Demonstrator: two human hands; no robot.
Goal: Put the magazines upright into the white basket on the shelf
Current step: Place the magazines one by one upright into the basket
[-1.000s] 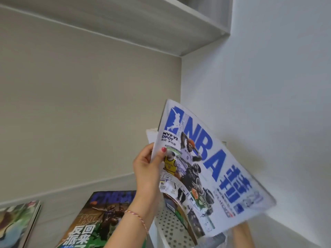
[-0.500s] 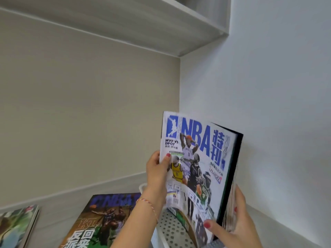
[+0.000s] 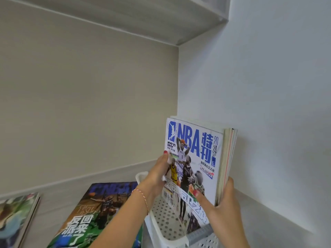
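A white-covered NBA magazine stands upright in the white perforated basket on the shelf, in front of several other upright magazines against the right wall. My left hand grips the cover's left edge, thumb on the front. My right hand clasps the whole upright bundle from the right, thumb across the cover's lower part. A dark green NBA magazine lies flat on the shelf left of the basket.
Another magazine lies flat at the far left of the shelf. A beige back wall and a white side wall meet in the corner behind the basket. An upper shelf board hangs overhead.
The white NBA magazine swung from tilted and fanned open to upright and shut, flat against the other magazines in the basket. My right hand came up and closed round the bundle.
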